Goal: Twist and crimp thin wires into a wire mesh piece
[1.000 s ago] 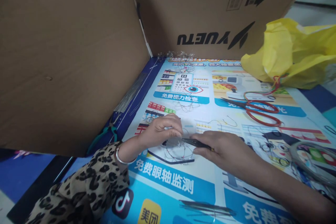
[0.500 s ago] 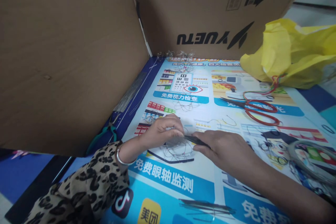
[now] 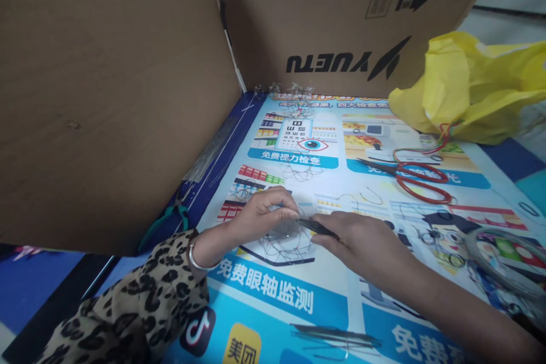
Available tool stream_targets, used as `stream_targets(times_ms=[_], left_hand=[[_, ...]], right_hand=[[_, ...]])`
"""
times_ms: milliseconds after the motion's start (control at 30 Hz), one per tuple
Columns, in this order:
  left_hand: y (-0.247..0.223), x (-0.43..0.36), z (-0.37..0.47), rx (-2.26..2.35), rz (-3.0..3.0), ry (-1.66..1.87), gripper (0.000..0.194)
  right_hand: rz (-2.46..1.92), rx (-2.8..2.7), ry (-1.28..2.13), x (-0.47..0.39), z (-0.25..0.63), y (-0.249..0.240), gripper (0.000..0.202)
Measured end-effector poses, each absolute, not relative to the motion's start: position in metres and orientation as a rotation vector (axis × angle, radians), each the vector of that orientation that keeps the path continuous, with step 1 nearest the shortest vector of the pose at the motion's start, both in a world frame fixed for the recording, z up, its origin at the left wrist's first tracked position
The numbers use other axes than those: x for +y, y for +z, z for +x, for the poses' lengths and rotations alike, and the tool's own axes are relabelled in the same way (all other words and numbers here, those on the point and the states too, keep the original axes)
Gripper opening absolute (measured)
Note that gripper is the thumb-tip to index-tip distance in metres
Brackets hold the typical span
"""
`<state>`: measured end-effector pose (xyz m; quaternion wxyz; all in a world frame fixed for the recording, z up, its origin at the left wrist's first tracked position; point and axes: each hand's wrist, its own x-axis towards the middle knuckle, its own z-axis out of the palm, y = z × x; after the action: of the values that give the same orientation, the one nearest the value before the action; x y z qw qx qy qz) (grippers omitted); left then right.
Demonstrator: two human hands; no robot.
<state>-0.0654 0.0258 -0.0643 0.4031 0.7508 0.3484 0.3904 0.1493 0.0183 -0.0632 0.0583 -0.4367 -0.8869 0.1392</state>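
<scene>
Left hand (image 3: 273, 213), fingertips closed, apparently pinches a round, silvery thin-wire openwork piece (image 3: 286, 234) toward the left edge of the blue-and-white printed poster (image 3: 234, 307). Right hand (image 3: 347, 233) wraps a slim, dark, metal-looking tool (image 3: 319, 228), tip at the pinch. Judgement: firm pinch, light tool pressure should spare the loops.

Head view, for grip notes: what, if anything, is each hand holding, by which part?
Right hand: a dark tool, by its rear end. Left hand: apparently fine wirework, exact spot hidden.
</scene>
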Motion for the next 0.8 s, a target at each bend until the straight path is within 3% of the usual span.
stream_targets(times_ms=[800], left_hand=[[-0.062, 0.0167, -0.0554, 1.155, 1.948, 1.014, 0.012]], right_hand=[[-1.386, -2.684, 0.401, 0.0175, 0.145, -0.0613, 0.025]])
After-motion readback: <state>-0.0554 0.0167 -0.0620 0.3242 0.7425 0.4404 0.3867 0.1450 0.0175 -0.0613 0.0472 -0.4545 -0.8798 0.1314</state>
